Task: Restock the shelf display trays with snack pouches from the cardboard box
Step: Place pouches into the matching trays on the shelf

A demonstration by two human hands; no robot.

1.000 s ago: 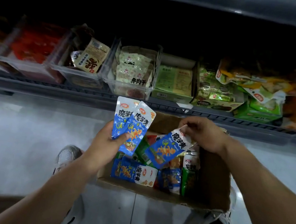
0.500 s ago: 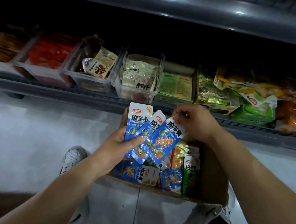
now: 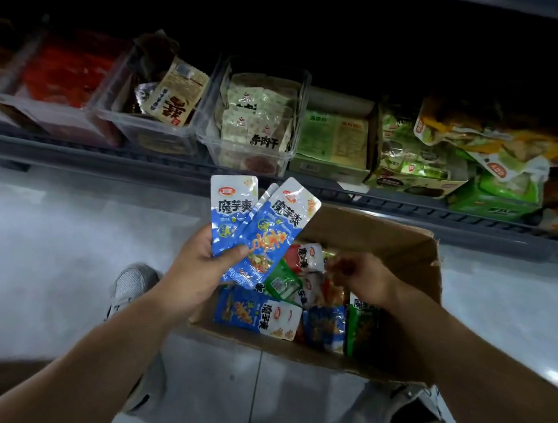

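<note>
pale glossy floor lies under us, and a grey shoe shows just left of the open cardboard box that sits low between our forearms. inside it loose pouches lie in a jumble of blue, green and red-and-white packs, enough to hide the bottom.

our left hand grips a small fan of blue pouches, thumb across their fronts (three, as far as we can count), and holds them upright above the near-left part of the box. each is a flat, glossy sachet with a white top band and printed food on the lower half. our right hand reaches down among the packs with its fingers curled, but it is blurred, so we cannot tell whether it has hold of one.

beyond the box runs the grey shelf rail, and on it stand the display trays: a clear tray of pale green packets, another to its left with brownish packs, and green cartons to the right. none that we can make out carries the blue kind.

we judge the job to be at the gathering stage: a few pouches are collected, none of them set on the shelf yet, and most of the box is left to sort and place.
</note>
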